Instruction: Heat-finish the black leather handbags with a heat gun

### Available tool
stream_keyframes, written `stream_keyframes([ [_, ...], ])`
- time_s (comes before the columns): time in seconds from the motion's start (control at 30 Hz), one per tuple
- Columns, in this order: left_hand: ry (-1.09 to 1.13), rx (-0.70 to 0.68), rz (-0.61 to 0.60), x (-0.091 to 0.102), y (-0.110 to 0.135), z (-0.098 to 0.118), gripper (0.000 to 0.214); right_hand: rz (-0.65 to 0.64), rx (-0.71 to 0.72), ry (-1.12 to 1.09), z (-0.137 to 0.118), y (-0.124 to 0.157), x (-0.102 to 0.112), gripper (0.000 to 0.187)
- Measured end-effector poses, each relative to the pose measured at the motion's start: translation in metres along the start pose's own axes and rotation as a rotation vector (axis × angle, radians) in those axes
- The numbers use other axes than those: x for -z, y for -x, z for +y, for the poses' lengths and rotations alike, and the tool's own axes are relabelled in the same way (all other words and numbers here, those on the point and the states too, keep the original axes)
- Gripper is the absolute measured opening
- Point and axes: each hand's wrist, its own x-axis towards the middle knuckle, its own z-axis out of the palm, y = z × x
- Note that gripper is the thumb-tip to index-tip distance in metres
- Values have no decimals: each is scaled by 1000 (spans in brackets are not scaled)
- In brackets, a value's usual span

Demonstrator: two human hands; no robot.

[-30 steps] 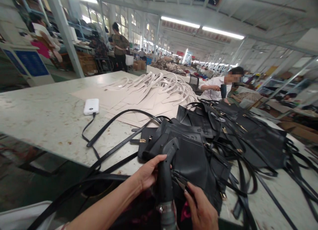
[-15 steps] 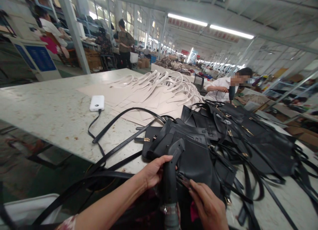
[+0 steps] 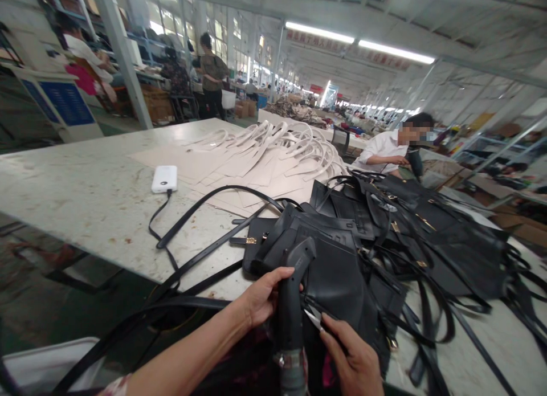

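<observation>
On the left, a power bank [image 3: 164, 179] lies on the table [image 3: 89, 196]. The left hand [image 3: 262, 299] grips a heat gun [image 3: 289, 305] over a black bag [image 3: 337, 273] at the near edge. Just right, a blade [image 3: 314, 317] is pinched in the right hand [image 3: 352, 353]; more bags [image 3: 465, 248] lie farther right.

No text can be read: the long, pale, strip-shaped banner with reddish characters [image 3: 320, 43], toward one o'clock, is too blurred.
</observation>
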Motion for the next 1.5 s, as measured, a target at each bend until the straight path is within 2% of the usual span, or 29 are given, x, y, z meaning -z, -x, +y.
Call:
stream_keyframes([
  [0.2, -2, -18, 9, -1, 1, -1, 26, 22, -29, -12, -3, -3, -1, 22],
  [0.47, 5, -36, 26, -3, 5, -3, 25, 135, -49, 53, -7, 2, -16, 26],
  [0.77, -18, -22, 50, -7, 9, -1, 27, 167, -7, 45, -6, 0, -19, 29],
  [0.97, -56, -25, 25, -1, 7, -3, 32, 90, -105, -135, -13, -6, -10, 19],
  [1.13, -60, -15, 4, -2, 8, -4, 31, 24, -168, -234, -21, -8, -3, 22],
  [1.5, -12, -13, 28, -2, 7, -5, 32, 86, 25, -15, 1, 2, -19, 24],
])
